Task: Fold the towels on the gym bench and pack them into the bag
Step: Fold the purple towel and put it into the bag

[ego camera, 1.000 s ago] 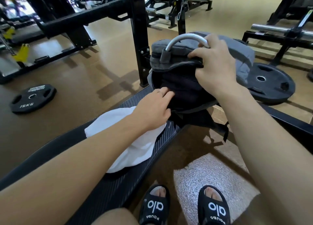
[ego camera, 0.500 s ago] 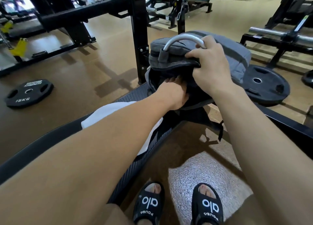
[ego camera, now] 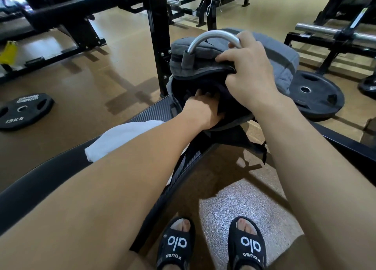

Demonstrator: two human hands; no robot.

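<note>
A grey bag (ego camera: 274, 56) with a silver curved handle (ego camera: 211, 37) stands on the far end of the black gym bench (ego camera: 40, 180). My right hand (ego camera: 250, 70) grips the bag's upper flap and holds its mouth wide. My left hand (ego camera: 201, 109) reaches into the dark opening; its fingertips are hidden inside, so what they hold does not show. A white towel (ego camera: 120, 137) lies on the bench under my left forearm, partly covered by it.
A black upright post (ego camera: 158, 36) stands just behind the bag. Weight plates lie on the floor at the left (ego camera: 22, 111) and the right (ego camera: 317, 95). Barbell racks fill the background. My sandalled feet (ego camera: 211, 245) stand on the floor beside the bench.
My left hand left the white towel and went forward into the bag's opening. My right hand kept its grip on the flap and lifted it a little.
</note>
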